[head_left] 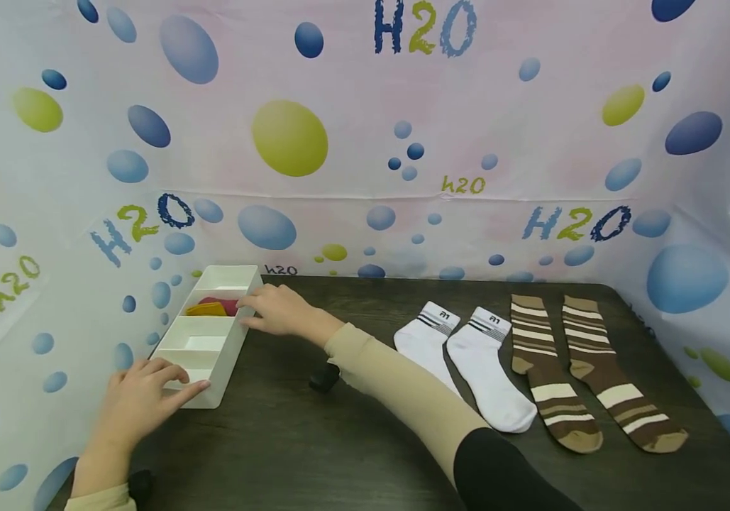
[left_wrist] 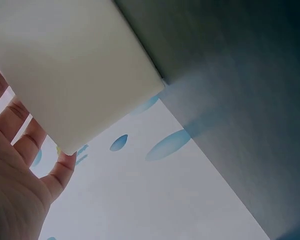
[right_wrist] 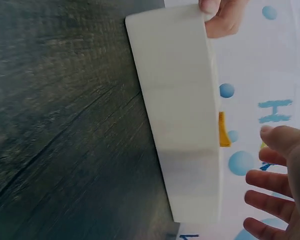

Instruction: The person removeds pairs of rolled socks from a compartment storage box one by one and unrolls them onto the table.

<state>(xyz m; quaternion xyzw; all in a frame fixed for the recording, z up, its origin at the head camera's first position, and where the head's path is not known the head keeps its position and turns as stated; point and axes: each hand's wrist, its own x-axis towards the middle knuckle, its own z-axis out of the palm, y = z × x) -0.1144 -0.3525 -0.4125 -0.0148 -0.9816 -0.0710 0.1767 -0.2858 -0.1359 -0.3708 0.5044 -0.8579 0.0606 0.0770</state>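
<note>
A white divided storage box (head_left: 224, 369) stands on the dark table at the left. One compartment towards its back holds a mustard-yellow folded cloth item (head_left: 206, 309) and a dark red one (head_left: 227, 306); their exact kind is hard to make out. My left hand (head_left: 141, 401) grips the box's near left corner, thumb along the near end and fingers at the side. Beside the filled compartment, at the box's right rim, hovers my right hand (head_left: 281, 311); in the right wrist view its fingers (right_wrist: 270, 182) are spread, apart from the box and holding nothing.
To the right lie a pair of white ankle socks (head_left: 489, 376) and a pair of brown striped socks (head_left: 616, 383), flat on the table (head_left: 352, 305). A patterned sheet (head_left: 365, 142) hangs behind and along the sides. A small black object (head_left: 323, 378) shows below my right forearm.
</note>
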